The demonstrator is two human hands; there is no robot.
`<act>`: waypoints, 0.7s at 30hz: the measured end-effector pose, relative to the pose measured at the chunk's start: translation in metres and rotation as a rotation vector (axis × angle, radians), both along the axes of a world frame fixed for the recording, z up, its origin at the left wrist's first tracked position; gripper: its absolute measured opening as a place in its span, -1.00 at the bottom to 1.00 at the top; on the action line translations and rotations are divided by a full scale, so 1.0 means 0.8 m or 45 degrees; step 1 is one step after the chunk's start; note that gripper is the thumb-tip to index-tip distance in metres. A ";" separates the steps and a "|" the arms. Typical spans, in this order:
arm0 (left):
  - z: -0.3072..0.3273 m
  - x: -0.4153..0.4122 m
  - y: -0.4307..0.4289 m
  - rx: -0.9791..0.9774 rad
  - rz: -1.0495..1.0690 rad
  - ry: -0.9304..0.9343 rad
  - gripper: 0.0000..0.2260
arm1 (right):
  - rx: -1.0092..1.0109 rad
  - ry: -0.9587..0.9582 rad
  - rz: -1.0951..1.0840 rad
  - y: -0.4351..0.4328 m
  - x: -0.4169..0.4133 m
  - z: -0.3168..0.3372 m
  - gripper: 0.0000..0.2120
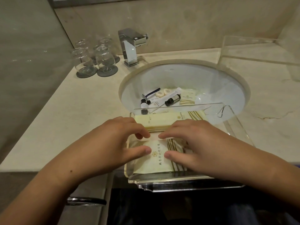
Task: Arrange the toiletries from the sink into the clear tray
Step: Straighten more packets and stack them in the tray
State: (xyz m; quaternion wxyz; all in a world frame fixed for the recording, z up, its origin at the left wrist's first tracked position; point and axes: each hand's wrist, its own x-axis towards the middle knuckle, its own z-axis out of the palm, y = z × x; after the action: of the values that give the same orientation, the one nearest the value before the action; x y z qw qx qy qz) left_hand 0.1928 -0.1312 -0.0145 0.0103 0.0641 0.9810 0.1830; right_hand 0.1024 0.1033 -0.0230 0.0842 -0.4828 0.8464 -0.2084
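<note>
Head view: left hand (113, 142) and right hand (193, 143), both flat and open, fingertips pressing a cream packet (155, 157) at the near end of the clear tray (233, 120). Flat cream boxes (162, 121) lie just beyond. Sink (203, 75), far side: razor (151, 94), two dark bottles (172, 99), soaps (163, 92), tube (167, 98), packet. Far left: upturned glasses (94, 57); faucet (131, 46).

The clear tray (233, 120) is sitting on the near edge of the counter (48, 120), just before the sink (211, 82). Packets (155, 158) are lying in the tray, a long box (162, 120) lying behind them. Bottles (172, 99), soaps (163, 93) and a razor (151, 93) are lying in the sink. The faucet (130, 46) is standing at the far side, glasses (94, 60) to its left.
</note>
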 end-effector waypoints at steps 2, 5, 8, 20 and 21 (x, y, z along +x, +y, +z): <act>0.009 -0.007 0.000 0.031 -0.002 0.042 -0.67 | -0.060 -0.009 -0.017 0.001 -0.007 0.008 -0.59; 0.021 -0.025 -0.001 0.086 0.044 0.114 -0.73 | -0.185 -0.003 -0.089 0.002 -0.027 0.026 -0.64; 0.025 -0.055 -0.005 0.153 0.097 0.166 -0.80 | -0.264 0.026 -0.168 0.003 -0.058 0.040 -0.72; -0.017 -0.194 -0.033 0.205 0.140 0.050 -0.92 | -0.128 -0.033 -0.430 0.005 -0.201 0.009 -0.83; -0.023 -0.205 -0.034 0.188 0.120 0.010 -0.93 | -0.101 -0.038 -0.443 0.004 -0.212 0.000 -0.84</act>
State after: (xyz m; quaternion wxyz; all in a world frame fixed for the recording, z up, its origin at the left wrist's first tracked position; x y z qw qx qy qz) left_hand 0.0291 -0.1586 -0.0327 -0.0071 0.0191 0.9668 0.2548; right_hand -0.0675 0.1064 -0.0231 0.0404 -0.3287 0.9070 -0.2602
